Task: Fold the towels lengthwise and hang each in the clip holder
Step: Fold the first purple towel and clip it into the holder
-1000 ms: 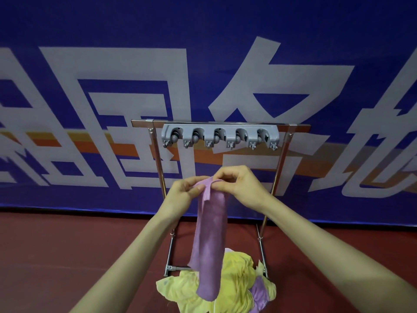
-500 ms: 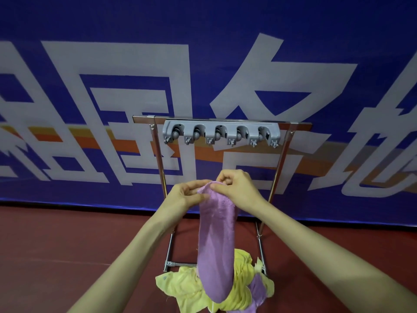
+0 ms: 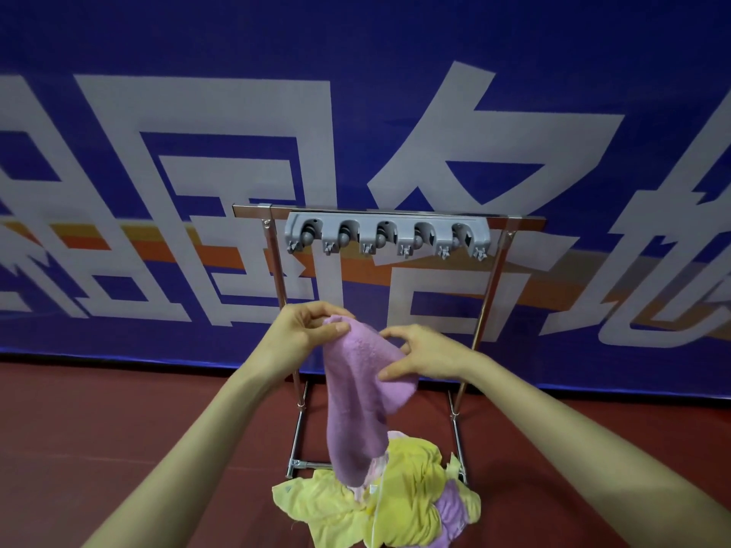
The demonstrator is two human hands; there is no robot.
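Soft lilac terry towel [image 3: 356, 389], judged light and limp, hangs below the grip: left hand [image 3: 300, 334] pinches its top end, right hand [image 3: 423, 355] clasps the folded edge just beside, both beneath the grey plastic clip holder [image 3: 385, 235]; best held near the top fold.

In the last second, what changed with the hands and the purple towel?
The right hand slid down and rightward along the purple towel, away from the left hand, spreading its top wider. The left hand still pinches the top. The clip holder stays empty; the towel pile is unmoved.
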